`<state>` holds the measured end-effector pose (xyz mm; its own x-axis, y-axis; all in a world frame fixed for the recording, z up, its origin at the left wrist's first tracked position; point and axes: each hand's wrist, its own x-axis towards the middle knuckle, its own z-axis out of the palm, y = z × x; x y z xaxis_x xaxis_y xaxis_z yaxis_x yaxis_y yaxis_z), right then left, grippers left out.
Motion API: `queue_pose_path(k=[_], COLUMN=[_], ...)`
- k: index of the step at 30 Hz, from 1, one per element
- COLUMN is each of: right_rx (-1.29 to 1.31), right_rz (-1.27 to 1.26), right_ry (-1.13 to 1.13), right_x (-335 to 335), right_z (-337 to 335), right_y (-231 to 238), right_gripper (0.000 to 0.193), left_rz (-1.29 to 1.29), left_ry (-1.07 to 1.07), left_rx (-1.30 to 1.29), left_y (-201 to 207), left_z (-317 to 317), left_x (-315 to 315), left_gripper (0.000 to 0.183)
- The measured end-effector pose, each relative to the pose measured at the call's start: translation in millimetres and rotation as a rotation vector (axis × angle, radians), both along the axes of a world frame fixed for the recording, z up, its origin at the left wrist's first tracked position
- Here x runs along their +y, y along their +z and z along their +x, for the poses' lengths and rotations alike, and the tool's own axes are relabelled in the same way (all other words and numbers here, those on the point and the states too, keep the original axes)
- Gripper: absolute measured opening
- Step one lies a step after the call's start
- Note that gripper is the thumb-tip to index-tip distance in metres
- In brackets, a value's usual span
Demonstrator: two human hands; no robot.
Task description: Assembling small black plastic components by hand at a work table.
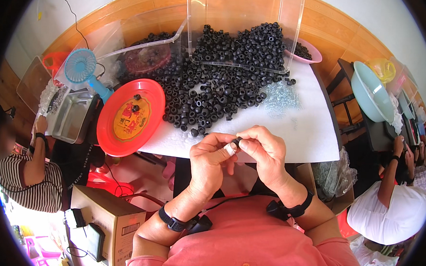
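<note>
Pinching one small black ring (pixel 237 141) between the fingertips of both hands, just above the near table edge (pixel 318 138). Left hand (pixel 210 157) closed around it from below, a white wrap on one fingertip (pixel 230 149); right hand (pixel 265 150) closed on it from the side, thumb and forefinger meeting the left's. Hands together, touching at the ring.

Probably light, rubbery, slightly yielding; small enough to slip or roll away, so best gripped by the outer rim with fingertips, hole left free. Not fragile, by the look of it.

Beyond the hands, a heap of like rings (pixel 210 94) spilling from a clear bin (pixel 243 19); beside the heap, right of the hands, clear glassy bits (pixel 279 100). Left of the hands, a red round plate (pixel 129 116) bearing a yellow round label with red print. Below the left wrist, a brown carton (pixel 105 219) with a white barcode sticker on its side. Far right, a pale green basin (pixel 371 93).
</note>
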<state>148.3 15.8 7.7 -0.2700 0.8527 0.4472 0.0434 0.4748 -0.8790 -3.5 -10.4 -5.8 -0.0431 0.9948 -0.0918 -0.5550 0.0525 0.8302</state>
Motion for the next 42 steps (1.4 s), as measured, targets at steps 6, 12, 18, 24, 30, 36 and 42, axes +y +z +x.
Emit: queue_pose_path(k=[6,12,18,24,30,36,42], right_rx=[0.027,-0.15,-0.308,-0.471,-0.33,-0.387,-0.381], right_rz=[-0.073,0.273,0.477,0.551,0.474,0.61,0.611], right_ry=[-0.018,-0.111,-0.137,-0.161,-0.123,-0.114,-0.083], right_x=[0,4,10,11,16,20,17], right_z=[1,-1,5,6,7,7,10], right_y=[-4,-4,1,8,-4,-2,3], right_gripper=[0.01,0.009,0.021,0.018,0.017,0.018,0.021], left_rz=[-0.009,-0.017,-0.03,-0.024,-0.023,-0.022,-0.053], left_ry=[-0.014,0.002,-0.01,0.028,0.016,0.013,0.016], left_rx=[0.02,0.004,0.016,0.068,0.116,0.087,0.107], left_y=[1,1,1,1,4,3,7], left_z=[0,1,2,4,6,4,5], left_x=[0,0,0,-1,0,1,0], left_gripper=[0.011,0.01,0.009,0.01,0.01,0.01,0.009])
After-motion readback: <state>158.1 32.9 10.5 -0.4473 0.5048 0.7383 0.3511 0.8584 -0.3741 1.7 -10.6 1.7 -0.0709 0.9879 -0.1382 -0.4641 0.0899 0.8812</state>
